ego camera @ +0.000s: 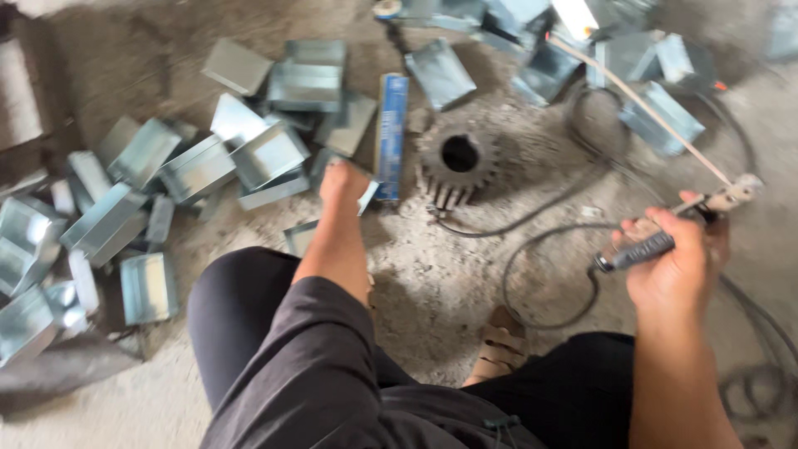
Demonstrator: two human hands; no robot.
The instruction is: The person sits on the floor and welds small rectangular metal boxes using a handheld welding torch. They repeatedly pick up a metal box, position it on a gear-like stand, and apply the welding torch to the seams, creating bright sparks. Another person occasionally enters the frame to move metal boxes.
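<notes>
My right hand point(677, 266) is closed around the dark handle of a welding electrode holder point(665, 241), raised at the right. A long thin rod point(640, 104) runs from its jaws up and to the left. My left hand point(342, 183) reaches forward to the ground among folded metal boxes point(266, 154), its fingers down on or beside a small metal piece; whether it grips anything is hidden. A rusty toothed gear wheel point(457, 162) lies just right of that hand. A blue flat bar point(391, 133) lies between hand and gear.
Many shiny sheet-metal boxes point(108, 220) are scattered over the dusty concrete floor at left and at the top right point(657, 112). A black cable point(540, 249) loops across the floor from the holder. My sandalled foot point(499, 345) and dark trousers fill the foreground.
</notes>
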